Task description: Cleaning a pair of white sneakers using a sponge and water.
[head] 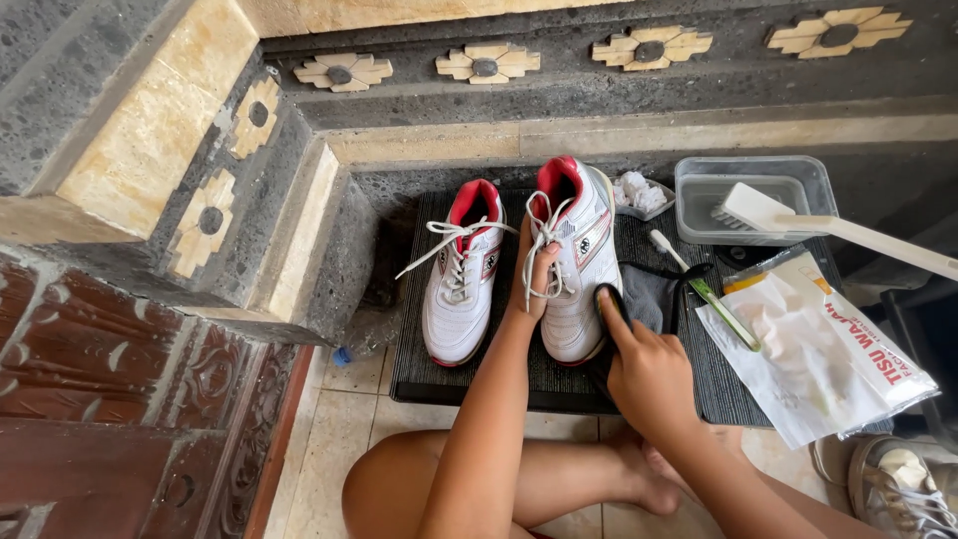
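Wiping step, I judge: left hand [534, 274] steadies the right shoe [577, 260] mid-mat [499, 374]; right hand [639, 364] presses a dark cloth [649, 294] to its side. Next calls for even strokes.

Both white sneakers, the left sneaker [459, 274] and the right sneaker [577, 265], have red linings, white laces and red-and-black side markings. They stand on a black ribbed mat [439, 374]. The cloth [649, 297] is dark grey, the scrub brush [788, 218] cream, the toothbrush [714, 299] green-handled (white head). Stone wall [559, 95]: dark grey with cream flower-shaped inlays.
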